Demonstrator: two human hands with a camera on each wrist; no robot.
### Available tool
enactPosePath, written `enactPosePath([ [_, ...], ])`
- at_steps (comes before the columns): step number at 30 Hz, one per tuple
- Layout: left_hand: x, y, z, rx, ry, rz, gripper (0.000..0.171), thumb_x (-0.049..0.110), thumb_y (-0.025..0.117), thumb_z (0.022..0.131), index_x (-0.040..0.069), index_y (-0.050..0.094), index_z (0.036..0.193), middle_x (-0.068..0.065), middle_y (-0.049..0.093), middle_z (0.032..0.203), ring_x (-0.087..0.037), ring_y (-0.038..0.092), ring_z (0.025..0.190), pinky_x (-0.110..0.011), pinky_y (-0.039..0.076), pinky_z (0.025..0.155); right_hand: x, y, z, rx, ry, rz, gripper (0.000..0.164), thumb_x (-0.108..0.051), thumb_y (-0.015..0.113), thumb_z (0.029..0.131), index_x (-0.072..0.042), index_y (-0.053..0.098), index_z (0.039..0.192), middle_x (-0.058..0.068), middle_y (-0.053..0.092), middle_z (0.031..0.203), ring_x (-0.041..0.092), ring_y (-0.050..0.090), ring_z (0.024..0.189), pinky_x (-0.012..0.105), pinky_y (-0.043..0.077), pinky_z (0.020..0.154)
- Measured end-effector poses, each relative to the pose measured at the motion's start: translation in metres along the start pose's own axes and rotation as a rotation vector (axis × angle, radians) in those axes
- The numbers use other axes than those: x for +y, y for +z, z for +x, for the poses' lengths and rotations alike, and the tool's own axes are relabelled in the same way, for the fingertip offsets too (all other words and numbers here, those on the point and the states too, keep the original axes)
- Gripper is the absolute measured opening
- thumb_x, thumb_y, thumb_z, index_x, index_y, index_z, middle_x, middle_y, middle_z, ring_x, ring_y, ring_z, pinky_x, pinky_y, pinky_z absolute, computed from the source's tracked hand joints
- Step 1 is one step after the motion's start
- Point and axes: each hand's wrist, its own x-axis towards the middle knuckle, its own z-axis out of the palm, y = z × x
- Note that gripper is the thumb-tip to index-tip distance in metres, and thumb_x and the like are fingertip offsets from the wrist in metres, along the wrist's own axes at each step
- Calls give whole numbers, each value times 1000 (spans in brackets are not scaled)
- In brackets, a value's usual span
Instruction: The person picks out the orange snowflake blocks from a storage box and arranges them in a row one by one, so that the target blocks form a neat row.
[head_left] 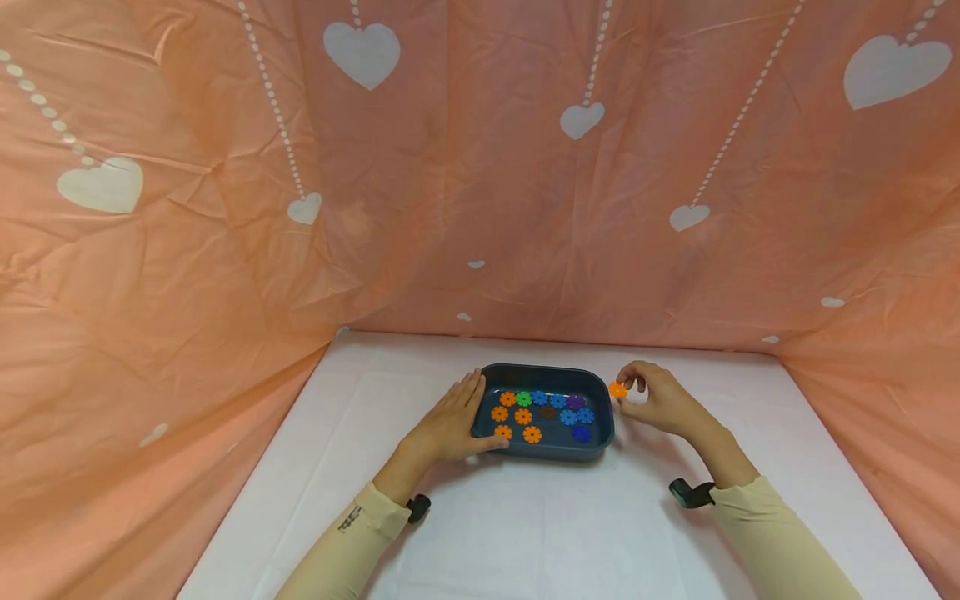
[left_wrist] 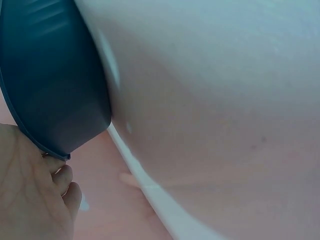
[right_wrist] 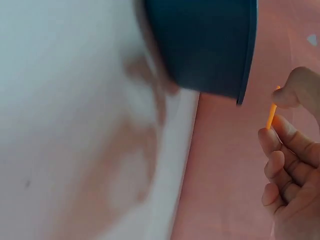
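My right hand [head_left: 660, 402] pinches an orange plastic snowflake disc [head_left: 617, 390] between thumb and fingertips, just off the right end of a dark blue tray [head_left: 546, 450]. The right wrist view shows the disc [right_wrist: 272, 114] edge-on, near a corner of the tray [right_wrist: 205, 45]. Against the tray's left end rests my left hand [head_left: 447, 425], its fingers straight along the side and its thumb at the front rim. Several flat discs lie spread on the tray floor: orange discs [head_left: 523, 416] at left, a green disc [head_left: 524, 398], a brown disc [head_left: 548, 412], blue discs [head_left: 568, 417] and a purple disc [head_left: 575, 402] at right.
A white cloth [head_left: 525, 525] covers the table under the tray. Behind it and at both sides hangs a peach curtain [head_left: 510, 183] with white hearts. Each wrist bears a small dark camera, the right camera [head_left: 690, 493] close above the table.
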Motion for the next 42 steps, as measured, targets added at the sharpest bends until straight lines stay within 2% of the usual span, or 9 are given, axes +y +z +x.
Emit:
enactPosePath([
  [5,0,0,0,2,4,3,123,80,59,95,1,5,171,-15,0,180,-29,3,167,-44,7,135,11,-5,-12,14,55,-7,25,2,81,76,-5,69,97,0,64,87,24,52,76,28,42,67],
  [10,-1,2,0,-1,2,3,122,80,59,95,2,4,172,-15,-1,180,-29,2,167,-44,7,135,21,-6,-23,-9,146,-8,24,-2,80,77,-4,69,98,1,63,87,17,49,77,27,39,66],
  [18,0,0,0,-13,-4,-4,121,79,59,96,2,3,172,-15,-2,180,-29,2,167,-44,7,135,30,-1,-31,-72,245,8,29,-3,86,77,0,68,99,3,64,86,17,54,79,27,47,67],
  [28,0,0,0,-14,-8,-22,122,78,60,95,2,3,172,-13,-4,180,-28,1,167,-44,6,135,35,10,-32,-129,287,-11,28,0,82,73,0,67,96,4,65,85,18,59,79,31,52,71],
  [42,-1,2,1,-9,-8,-25,123,80,59,94,3,3,172,-12,-4,180,-27,1,167,-44,7,135,30,11,-30,-212,311,-21,28,0,82,77,3,65,99,6,66,89,19,58,81,34,53,73],
])
